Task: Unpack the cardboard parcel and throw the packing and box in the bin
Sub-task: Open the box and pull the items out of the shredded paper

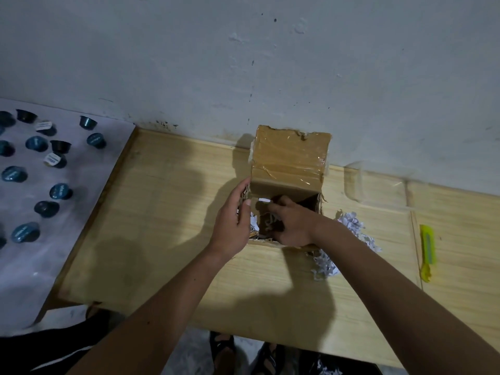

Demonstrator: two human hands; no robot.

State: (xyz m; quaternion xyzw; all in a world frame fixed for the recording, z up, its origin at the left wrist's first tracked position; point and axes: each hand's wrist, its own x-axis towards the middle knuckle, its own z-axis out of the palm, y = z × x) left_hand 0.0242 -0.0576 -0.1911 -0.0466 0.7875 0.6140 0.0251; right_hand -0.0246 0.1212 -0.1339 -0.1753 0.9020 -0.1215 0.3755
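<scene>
An open cardboard parcel (288, 169) stands on the wooden table (167, 234) near the wall, its taped lid flap raised at the back. My left hand (232, 226) grips the box's left wall. My right hand (290, 226) reaches down inside the box, fingers curled around shredded paper packing (266, 221) there; what lies deeper is hidden. A heap of shredded white paper (349, 239) lies on the table just right of the box.
A yellow-green utility knife (427, 251) lies at the table's right. A clear plastic piece (378, 182) sits by the wall. To the left, a white surface (81, 169) carries several blue and black coffee capsules (60, 191). Sandalled feet show below the table's front edge.
</scene>
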